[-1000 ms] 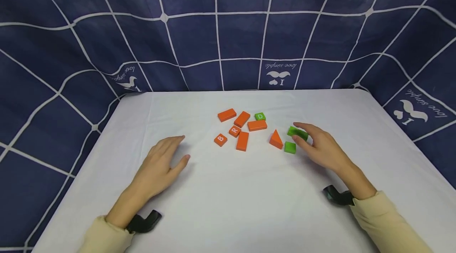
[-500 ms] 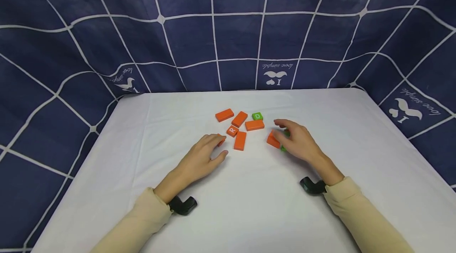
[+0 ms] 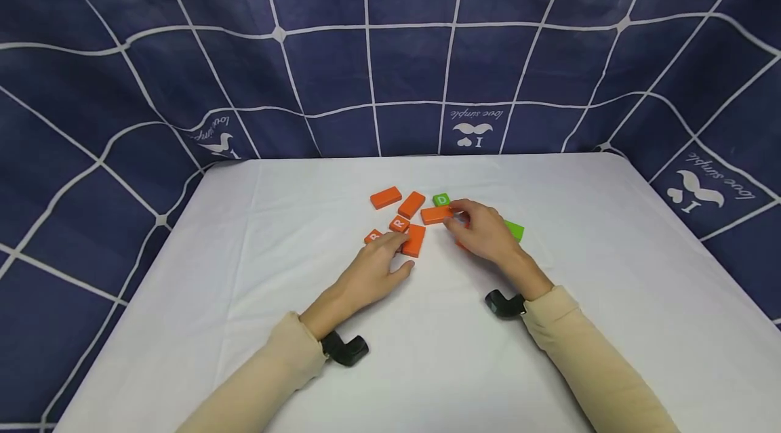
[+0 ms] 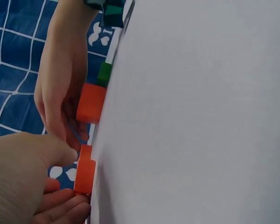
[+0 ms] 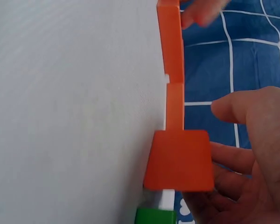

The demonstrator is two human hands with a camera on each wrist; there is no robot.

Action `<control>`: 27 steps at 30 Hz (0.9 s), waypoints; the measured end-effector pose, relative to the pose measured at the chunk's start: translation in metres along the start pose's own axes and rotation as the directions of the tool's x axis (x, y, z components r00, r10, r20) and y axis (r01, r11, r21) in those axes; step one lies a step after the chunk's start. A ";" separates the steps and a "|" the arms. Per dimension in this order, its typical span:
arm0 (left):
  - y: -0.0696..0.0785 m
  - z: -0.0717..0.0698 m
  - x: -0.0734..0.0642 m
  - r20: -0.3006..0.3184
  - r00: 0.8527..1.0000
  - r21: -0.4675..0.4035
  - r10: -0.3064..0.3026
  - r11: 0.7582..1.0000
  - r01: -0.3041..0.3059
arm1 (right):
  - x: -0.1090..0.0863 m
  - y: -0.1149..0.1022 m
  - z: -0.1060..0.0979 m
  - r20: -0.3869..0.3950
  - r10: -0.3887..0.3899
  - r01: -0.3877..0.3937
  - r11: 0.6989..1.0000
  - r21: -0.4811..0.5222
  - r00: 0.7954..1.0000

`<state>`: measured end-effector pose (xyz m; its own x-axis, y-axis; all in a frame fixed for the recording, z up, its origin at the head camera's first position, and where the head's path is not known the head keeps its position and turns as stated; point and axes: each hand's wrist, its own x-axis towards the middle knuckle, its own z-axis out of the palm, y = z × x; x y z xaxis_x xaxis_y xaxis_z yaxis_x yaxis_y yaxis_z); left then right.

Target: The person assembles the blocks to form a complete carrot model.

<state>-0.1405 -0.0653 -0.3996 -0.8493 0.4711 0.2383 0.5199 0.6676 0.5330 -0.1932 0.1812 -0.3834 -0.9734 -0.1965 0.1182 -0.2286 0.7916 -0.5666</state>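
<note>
My left hand reaches to a long orange block, fingertips at its left side and thumb at its near end. In the left wrist view, that orange block lies between the loosely bent fingers and thumb. My right hand hovers low over an orange wedge, mostly hidden beneath it. Its fingertips come up to the right end of another orange block. The right wrist view shows the wedge in front of the palm, with thumb and fingers apart.
Two more orange blocks and a small orange R tile lie farther back. Another lettered orange tile is partly behind the left fingers. A green D tile sits behind; a green block lies right of the right hand.
The left hand has moved right and forward, over the lettered tile to the long orange block. The right hand has moved left from the green blocks to the orange wedge.
</note>
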 end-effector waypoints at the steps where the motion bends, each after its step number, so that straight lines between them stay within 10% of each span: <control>1: 0.001 0.001 0.002 0.002 1.000 -0.001 -0.008 1.000 0.008 | 0.002 -0.001 0.002 -0.003 0.003 -0.003 1.000 -0.010 1.000; 27: 0.000 0.017 0.013 -0.036 0.998 0.080 0.050 0.996 -0.047 | 0.014 -0.007 0.018 -0.012 -0.011 0.009 0.992 -0.125 1.000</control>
<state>-0.1502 -0.0495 -0.4104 -0.8250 0.4828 0.2936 0.5648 0.6887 0.4545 -0.2048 0.1624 -0.3920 -0.9710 -0.1977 0.1343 -0.2378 0.8560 -0.4589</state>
